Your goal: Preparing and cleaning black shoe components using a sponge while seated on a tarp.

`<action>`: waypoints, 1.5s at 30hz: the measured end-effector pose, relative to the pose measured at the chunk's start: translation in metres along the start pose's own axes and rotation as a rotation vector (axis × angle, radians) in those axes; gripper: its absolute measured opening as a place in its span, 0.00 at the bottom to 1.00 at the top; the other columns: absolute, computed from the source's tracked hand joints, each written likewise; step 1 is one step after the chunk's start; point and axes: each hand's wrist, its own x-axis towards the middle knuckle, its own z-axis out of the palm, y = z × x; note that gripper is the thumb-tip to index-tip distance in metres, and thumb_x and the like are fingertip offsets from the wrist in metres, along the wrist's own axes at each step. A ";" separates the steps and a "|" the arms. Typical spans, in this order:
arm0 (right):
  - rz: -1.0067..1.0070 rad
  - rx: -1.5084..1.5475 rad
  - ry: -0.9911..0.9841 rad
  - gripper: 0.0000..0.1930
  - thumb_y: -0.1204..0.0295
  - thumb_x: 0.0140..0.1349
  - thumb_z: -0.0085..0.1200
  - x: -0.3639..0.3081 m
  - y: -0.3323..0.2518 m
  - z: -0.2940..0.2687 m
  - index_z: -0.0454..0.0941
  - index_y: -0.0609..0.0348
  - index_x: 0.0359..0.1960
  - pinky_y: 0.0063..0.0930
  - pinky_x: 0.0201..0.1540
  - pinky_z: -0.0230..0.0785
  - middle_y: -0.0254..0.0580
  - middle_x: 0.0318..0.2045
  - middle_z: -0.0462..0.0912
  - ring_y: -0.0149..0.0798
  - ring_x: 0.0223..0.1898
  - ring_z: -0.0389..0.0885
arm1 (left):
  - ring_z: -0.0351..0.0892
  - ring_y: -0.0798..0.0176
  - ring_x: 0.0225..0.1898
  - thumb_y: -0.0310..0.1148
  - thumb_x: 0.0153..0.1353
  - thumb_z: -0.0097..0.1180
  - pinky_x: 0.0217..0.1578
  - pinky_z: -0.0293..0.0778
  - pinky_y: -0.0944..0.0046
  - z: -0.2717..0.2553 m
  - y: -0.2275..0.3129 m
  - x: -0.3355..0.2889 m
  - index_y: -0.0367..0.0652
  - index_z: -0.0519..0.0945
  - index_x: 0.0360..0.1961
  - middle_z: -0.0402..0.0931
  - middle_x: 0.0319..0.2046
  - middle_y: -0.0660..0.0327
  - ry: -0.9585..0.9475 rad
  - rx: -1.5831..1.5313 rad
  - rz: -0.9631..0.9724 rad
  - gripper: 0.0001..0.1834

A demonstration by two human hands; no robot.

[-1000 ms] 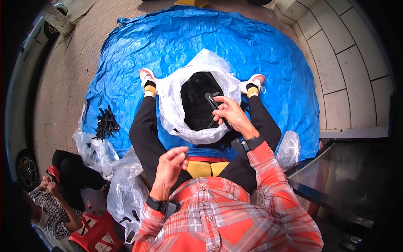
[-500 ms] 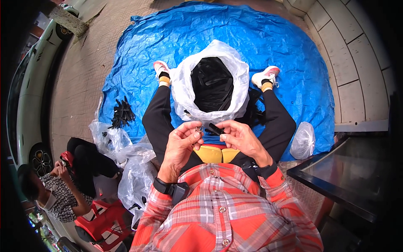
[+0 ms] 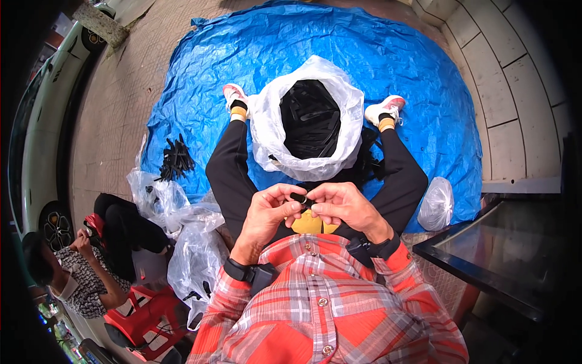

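Note:
My left hand (image 3: 268,213) and my right hand (image 3: 347,208) meet in front of my lap, both closed in a pinch. Between the fingertips is a short black strip (image 3: 298,198) with a small shiny metal piece at it. How the two fit together is too small to tell, and the fingers hide part of them. Just beyond my hands, a white plastic bag (image 3: 264,124) stands with its mouth wide, holding many black strips (image 3: 310,115). More black pieces (image 3: 366,159) lie beside it, by my right leg.
A blue tarp (image 3: 418,73) lies under my legs. On it at left is a pile of black strips (image 3: 176,160); clear plastic bags (image 3: 197,258) lie nearer. A tied bag (image 3: 436,205) and a dark-framed panel (image 3: 485,242) are at right. Another person (image 3: 91,279) sits at left by a red stool (image 3: 142,318).
My hands have come together. The black strip in my right fingers now meets the metal piece that my left fingers held apart from it.

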 end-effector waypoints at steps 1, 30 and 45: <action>0.017 0.033 0.006 0.11 0.71 0.58 0.53 0.002 0.000 0.003 0.73 0.65 0.40 0.14 0.19 0.62 0.33 0.24 0.75 0.20 0.20 0.72 | 0.71 0.73 0.19 0.24 0.53 0.58 0.16 0.65 0.77 0.003 0.000 -0.001 0.34 0.75 0.40 0.76 0.24 0.61 0.012 0.115 0.009 0.13; -0.612 -0.983 0.458 0.12 0.70 0.50 0.58 0.017 0.003 0.046 0.68 0.63 0.30 0.37 0.30 0.64 0.47 0.25 0.66 0.48 0.29 0.71 | 0.68 0.78 0.24 0.21 0.50 0.60 0.25 0.65 0.77 0.013 -0.024 0.003 0.34 0.76 0.32 0.74 0.23 0.67 0.270 0.554 0.500 0.07; -0.558 -0.616 0.581 0.08 0.72 0.60 0.48 0.028 0.012 0.042 0.69 0.65 0.28 0.29 0.20 0.64 0.41 0.18 0.71 0.41 0.17 0.72 | 0.64 0.80 0.22 0.18 0.50 0.57 0.25 0.63 0.78 0.028 -0.018 -0.001 0.35 0.73 0.32 0.68 0.22 0.68 0.303 0.486 0.524 0.08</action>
